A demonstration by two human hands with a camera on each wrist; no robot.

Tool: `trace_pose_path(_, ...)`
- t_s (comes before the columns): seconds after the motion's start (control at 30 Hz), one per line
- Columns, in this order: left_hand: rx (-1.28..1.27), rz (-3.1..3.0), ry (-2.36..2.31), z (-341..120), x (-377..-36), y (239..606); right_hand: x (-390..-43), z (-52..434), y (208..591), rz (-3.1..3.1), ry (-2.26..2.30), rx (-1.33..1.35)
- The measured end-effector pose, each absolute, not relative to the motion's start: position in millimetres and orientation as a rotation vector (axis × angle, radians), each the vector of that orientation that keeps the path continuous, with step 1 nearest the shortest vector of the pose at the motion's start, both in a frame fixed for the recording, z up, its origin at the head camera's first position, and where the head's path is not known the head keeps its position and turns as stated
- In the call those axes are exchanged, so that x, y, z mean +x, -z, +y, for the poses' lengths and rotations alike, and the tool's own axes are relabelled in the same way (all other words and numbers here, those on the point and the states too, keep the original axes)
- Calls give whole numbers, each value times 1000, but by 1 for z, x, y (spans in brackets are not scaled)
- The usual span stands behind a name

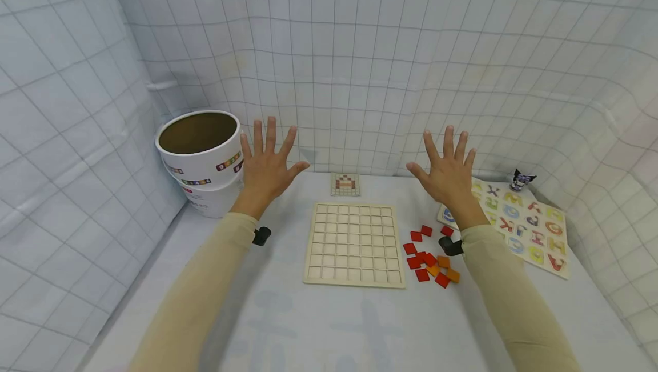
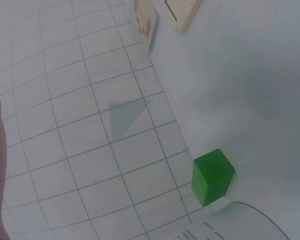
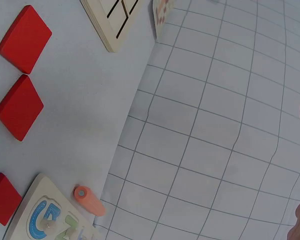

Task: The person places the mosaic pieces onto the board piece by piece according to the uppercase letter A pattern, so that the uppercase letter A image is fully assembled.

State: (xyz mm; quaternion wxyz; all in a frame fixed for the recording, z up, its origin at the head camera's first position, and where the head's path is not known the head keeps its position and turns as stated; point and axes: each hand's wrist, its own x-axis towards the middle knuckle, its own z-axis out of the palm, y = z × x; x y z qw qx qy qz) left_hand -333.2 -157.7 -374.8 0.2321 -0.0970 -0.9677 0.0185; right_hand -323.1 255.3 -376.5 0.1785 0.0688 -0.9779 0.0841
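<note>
Left hand (image 1: pixel 269 171) and right hand (image 1: pixel 449 175) are splayed wide, nothing in 'em, flat red square tiles (image 1: pixel 413 263) nearer the right.

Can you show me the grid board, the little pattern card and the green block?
Grid board (image 1: pixel 354 238): head view, on its gridded middle.
Pattern card (image 1: pixel 345 184): head view, on its printed front.
Green block (image 2: pixel 213 176): left wrist view, on the middle of its visible surface.

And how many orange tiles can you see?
3, all to the right of the grid board: a back tile, a right tile and a left tile beside red tiles. Others may be hidden behind the right sleeve.
</note>
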Motion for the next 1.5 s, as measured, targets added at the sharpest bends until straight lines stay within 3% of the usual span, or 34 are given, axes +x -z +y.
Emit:
trace_pose_path(0.73, -336, -2769, -74, -172, -321, 380, -322, 268, 382, -2796, -313, 217)
trace_pose_path(1.07, -954, -2911, 9, -179, -262, 427, -287, 303, 433, -2995, -1024, 138)
trace_pose_path(1.5, -974, -3168, 308, -162, -214, 462, -267, 298, 469, -3215, -925, 111)
